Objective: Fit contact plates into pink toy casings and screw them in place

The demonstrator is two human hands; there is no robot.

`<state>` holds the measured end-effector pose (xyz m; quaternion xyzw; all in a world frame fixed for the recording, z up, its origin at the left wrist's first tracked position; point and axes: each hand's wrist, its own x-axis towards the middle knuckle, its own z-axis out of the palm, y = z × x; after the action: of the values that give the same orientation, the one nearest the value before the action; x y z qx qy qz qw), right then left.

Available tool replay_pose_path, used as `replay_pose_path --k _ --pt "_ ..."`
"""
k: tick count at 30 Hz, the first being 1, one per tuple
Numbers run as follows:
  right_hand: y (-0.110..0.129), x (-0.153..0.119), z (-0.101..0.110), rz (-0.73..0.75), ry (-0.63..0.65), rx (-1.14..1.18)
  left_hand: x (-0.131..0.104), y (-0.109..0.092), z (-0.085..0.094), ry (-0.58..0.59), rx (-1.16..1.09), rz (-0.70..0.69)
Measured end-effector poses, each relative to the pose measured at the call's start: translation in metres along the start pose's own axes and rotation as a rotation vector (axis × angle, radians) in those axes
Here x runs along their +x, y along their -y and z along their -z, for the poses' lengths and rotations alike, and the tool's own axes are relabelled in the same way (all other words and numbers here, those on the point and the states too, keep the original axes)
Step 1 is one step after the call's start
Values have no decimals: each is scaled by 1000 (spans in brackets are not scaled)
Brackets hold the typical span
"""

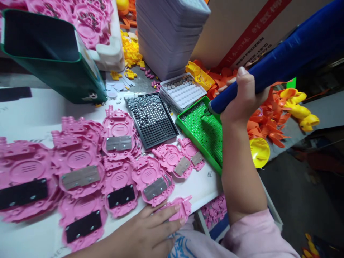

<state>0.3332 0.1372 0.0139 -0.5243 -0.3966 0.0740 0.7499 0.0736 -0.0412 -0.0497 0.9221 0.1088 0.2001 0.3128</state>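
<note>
My right hand [243,95] is wrapped round a blue electric screwdriver [279,53], its tip over the green tray [199,150] of small screws. My left hand [154,231] lies with fingers spread over a pink plastic shell [184,208] at the table's front edge; whether it grips the shell is unclear. Several pink shells with screwed-on plates lie to the left, some with a grey plate [80,177], others with a black plate [83,225]. A black tray [153,120] partly filled with screws sits left of the green tray.
A green bin [53,64] stands at back left. Behind the trays are a white tray stack [182,91] and a tall white stack [169,32]. Orange parts [268,118] and yellow parts [295,104] lie to the right, near a cardboard box [231,25].
</note>
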Motion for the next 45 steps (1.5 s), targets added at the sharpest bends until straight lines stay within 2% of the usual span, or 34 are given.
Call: replay_pose_path --k 15,20,25,45 --pt "-2 2 0 15 -24 -31 -1 0 0 24 -12 -7" --pt "-4 2 2 3 14 -49 -1 1 -2 17 -1 6" --pt "-1 1 0 12 -27 -18 0 1 -2 14 -2 0" --pt "1 2 0 18 -42 -22 0 2 0 7 -6 -18"
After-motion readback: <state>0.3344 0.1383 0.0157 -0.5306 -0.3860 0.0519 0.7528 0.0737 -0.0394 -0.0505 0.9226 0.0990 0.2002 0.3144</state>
